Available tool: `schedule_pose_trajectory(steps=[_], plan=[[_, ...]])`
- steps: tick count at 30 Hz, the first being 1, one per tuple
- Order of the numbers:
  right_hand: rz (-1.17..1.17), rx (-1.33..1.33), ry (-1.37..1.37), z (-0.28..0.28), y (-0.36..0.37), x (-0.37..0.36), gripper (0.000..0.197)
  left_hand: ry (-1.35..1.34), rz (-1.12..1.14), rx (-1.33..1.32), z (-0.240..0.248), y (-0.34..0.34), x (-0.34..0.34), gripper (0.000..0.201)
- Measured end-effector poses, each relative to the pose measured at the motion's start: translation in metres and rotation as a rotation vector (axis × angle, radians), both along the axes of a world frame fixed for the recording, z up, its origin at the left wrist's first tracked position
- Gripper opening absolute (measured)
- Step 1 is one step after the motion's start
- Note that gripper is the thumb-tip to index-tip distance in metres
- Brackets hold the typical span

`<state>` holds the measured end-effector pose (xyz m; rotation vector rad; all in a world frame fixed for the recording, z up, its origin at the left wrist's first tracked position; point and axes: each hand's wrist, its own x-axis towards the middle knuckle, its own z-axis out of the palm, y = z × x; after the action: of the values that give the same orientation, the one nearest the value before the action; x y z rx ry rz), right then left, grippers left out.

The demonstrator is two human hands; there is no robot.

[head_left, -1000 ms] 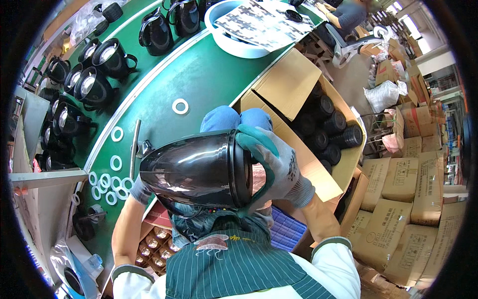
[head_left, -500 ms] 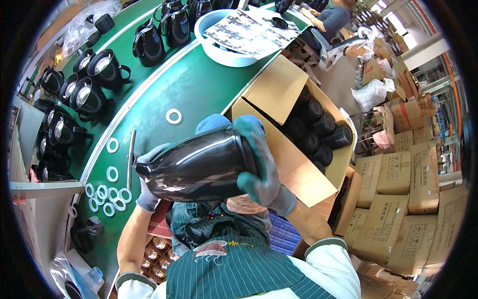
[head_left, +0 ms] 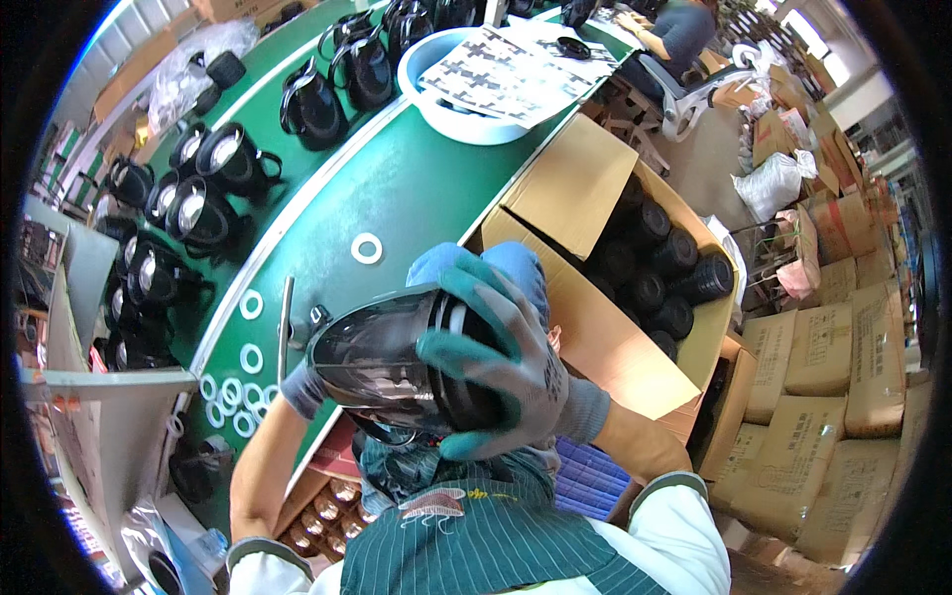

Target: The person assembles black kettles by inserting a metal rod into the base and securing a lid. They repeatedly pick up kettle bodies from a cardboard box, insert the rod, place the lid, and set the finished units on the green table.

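Note:
A glossy black jug (head_left: 369, 359) lies on its side above my lap, its wide end toward the right. My right hand (head_left: 506, 362), in a grey and green glove, has its fingers spread around the black base cap at that end. A bit of white shows between jug and cap. My left hand (head_left: 307, 389), gloved too, supports the narrow end, its fingers mostly hidden behind the jug. Just beyond that end a thin metal rod (head_left: 286, 322) stands up from the green table.
White rings (head_left: 251, 357) lie scattered on the green table (head_left: 332, 218). Black jugs (head_left: 203, 213) stand along the left and far side. A light-blue basin (head_left: 466, 124) sits farther off. At my right is an open carton (head_left: 565, 193) of black round parts, with stacked cartons (head_left: 823, 347) beyond.
The jug's wide end has swung nearer to me, and it now appears shorter. My right hand has moved from beside the base to wrap over it, fingers spread across.

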<state>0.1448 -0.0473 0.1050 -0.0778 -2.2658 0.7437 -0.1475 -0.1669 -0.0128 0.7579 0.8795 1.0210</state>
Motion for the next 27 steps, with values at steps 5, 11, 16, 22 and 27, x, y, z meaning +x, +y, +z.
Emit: schedule_pose_trajectory(steps=[5,11,16,22,27], plan=[[-0.094,-0.727,0.041,-0.027,0.024,0.007,0.101,0.023,0.441,0.094,-0.025,-0.004,-0.002,0.042],[-0.008,-1.188,-0.017,-0.022,0.041,0.005,0.067,0.862,0.655,0.443,0.008,0.008,0.003,0.04],[-0.196,-0.664,0.041,-0.013,0.003,-0.017,0.076,0.516,0.708,0.31,0.008,-0.004,-0.001,0.043],[0.052,0.203,0.072,0.009,-0.015,-0.032,0.07,0.084,0.037,0.069,0.016,-0.018,-0.02,0.048],[0.123,0.399,0.009,0.043,-0.039,-0.041,0.059,0.009,-0.06,0.048,0.008,-0.02,-0.021,0.051]])
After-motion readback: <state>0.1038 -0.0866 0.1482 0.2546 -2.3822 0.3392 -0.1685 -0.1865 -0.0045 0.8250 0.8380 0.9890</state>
